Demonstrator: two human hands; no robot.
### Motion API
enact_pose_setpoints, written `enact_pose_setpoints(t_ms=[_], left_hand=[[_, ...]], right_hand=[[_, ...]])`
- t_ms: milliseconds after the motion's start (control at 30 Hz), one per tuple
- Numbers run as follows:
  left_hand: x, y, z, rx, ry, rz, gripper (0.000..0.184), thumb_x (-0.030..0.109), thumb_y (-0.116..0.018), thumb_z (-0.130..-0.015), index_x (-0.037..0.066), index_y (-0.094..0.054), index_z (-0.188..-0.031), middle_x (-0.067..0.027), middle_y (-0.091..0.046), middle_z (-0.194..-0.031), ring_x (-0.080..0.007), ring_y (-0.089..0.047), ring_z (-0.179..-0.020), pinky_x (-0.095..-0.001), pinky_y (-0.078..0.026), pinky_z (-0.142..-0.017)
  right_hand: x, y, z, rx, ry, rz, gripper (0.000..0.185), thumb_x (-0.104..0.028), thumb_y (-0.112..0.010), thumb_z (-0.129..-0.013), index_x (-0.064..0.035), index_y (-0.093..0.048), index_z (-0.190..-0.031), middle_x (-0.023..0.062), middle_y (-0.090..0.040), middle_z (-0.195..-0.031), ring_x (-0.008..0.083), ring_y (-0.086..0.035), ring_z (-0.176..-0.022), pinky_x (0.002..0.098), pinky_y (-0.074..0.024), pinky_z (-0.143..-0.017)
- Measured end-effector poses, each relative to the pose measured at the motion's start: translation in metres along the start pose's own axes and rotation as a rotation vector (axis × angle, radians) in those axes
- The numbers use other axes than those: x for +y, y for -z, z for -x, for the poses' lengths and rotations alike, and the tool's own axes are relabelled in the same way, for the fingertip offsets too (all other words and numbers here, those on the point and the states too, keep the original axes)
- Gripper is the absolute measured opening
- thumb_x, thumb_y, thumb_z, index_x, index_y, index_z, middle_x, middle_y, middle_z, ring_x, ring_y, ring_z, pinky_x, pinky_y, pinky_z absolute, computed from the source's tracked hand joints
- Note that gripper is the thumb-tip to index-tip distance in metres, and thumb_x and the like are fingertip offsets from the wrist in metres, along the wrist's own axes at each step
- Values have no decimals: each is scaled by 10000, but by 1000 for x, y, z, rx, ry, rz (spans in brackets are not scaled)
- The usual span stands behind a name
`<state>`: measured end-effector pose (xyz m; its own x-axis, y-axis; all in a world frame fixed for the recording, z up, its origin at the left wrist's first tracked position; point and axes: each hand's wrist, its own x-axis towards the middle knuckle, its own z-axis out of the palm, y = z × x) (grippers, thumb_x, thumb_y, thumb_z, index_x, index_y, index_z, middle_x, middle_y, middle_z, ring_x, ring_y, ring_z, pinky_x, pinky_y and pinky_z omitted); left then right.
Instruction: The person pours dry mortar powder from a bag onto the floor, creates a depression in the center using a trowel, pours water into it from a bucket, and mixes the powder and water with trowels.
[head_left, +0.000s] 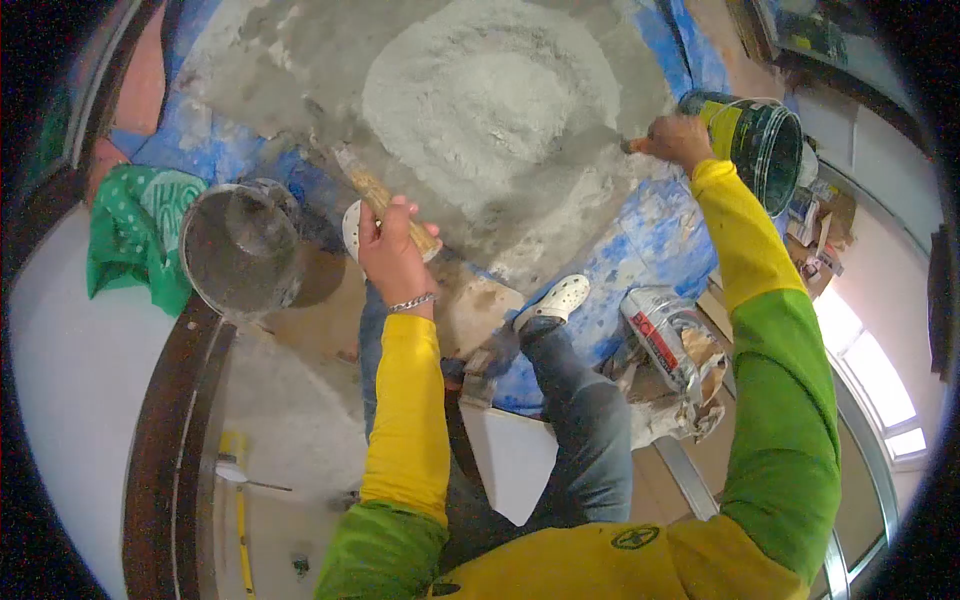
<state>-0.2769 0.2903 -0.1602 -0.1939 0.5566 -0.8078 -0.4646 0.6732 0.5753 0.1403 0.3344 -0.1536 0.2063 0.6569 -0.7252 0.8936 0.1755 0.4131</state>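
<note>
My left hand (393,255) is closed round a tool with a pale wooden handle (374,190). Its far end points up and left over the grey mortar and is too blurred to name. My right hand (680,140) grips a tool with an orange-brown handle (634,146) at the right edge of the mix; a grey, trowel-like blade seems to lie in the material. Between and beyond my hands is a round heap of pale dry powder (490,90), ringed by darker wet grey mortar (290,60).
A blue tarp (640,230) lies under the mix. A mortar-smeared bucket (240,245) and green bag (145,235) are left; a black-and-yellow bucket (765,150) is right. A torn cement bag (665,345) lies beside my right leg. My white clogs (555,300) stand at the mix's near edge.
</note>
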Motion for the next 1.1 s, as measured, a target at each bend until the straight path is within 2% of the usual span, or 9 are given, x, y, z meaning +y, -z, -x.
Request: enact_pose_setpoints(t_ms=[100, 233, 300, 433, 500, 633, 667, 867, 1100], left_hand=[[2, 0, -1, 5, 7, 20, 275, 187, -617, -878, 40, -546, -1100, -59, -603, -833, -161, -576, -520, -292, -459, -421], [5, -1, -2, 5, 2, 5, 270, 194, -619, -881, 51, -548, -1099, -61, -601, -834, -158, -572, -518, -292, -460, -421], [6, -1, -2, 3, 1, 14, 268, 194, -615, -882, 50, -548, -1097, -60, -601, -835, -158, -572, -519, -291, -461, -424], [7, 0, -2, 14, 18, 4, 254, 192, -599, -883, 47, -546, -1085, -57, -597, -835, -156, -576, -523, -290, -463, -435], [8, 0, -2, 23, 11, 2, 263, 210, -611, -885, 59, -543, -1089, -56, -610, -838, -167, -582, -525, -299, -471, -436], [8, -2, -2, 9, 16, 10, 307, 223, -617, -889, 75, -526, -1143, -57, -620, -861, -177, -591, -534, -310, -480, -439], [9, -3, -2, 10, 8, 10, 307, 223, -617, -889, 75, -526, -1143, -57, -620, -861, -177, -591, -534, -310, -480, -439], [9, -4, -1, 0, -14, -47, 304, 234, -612, -898, 90, -525, -1151, -53, -602, -839, -160, -584, -532, -294, -473, -434], [-9, -2, -2, -17, -7, -2, 225, 216, -618, -897, 106, -531, -1074, -42, -603, -836, -155, -578, -525, -285, -463, -424]], right_hand=[[17, 6, -41, 302, 105, 151, 672, -759, -594, -686, -107, -736, -765, 113, -693, -764, 285, -691, -767, 467, -497, -722], [9, 62, -67, 395, 187, 228, 591, -686, -616, -730, -110, -736, -796, 110, -694, -760, 296, -686, -726, 456, -486, -678], [-1, 85, -69, 471, 106, 201, 460, -536, -671, -757, -80, -713, -726, 105, -682, -746, 287, -659, -854, 388, -373, -868], [6, 107, -62, 475, 131, 151, 400, -499, -652, -790, -105, -716, -777, 97, -680, -783, 301, -648, -845, 428, -413, -830], [11, 109, -54, 533, 136, 27, 498, -595, -604, -802, -115, -732, -826, 128, -691, -770, 309, -680, -733, 458, -492, -672], [-7, 93, -56, 498, 353, -51, 395, -535, -552, -868, -181, -720, -918, 108, -692, -779, 322, -672, -717, 482, -511, -670], [-20, 91, -55, 355, 309, -91, 287, -415, -647, -832, -196, -690, -1013, 103, -647, -813, 316, -637, -811, 435, -501, -705], [-80, 67, -91, 348, 394, -147, 355, -479, -584, -866, -216, -702, -1073, 108, -696, -948, 330, -658, -879, 465, -516, -743], [-54, 34, -103, 370, 280, -469, 429, -549, -522, -886, -213, -694, -1089, 121, -699, -980, 355, -652, -906, 494, -507, -781]])
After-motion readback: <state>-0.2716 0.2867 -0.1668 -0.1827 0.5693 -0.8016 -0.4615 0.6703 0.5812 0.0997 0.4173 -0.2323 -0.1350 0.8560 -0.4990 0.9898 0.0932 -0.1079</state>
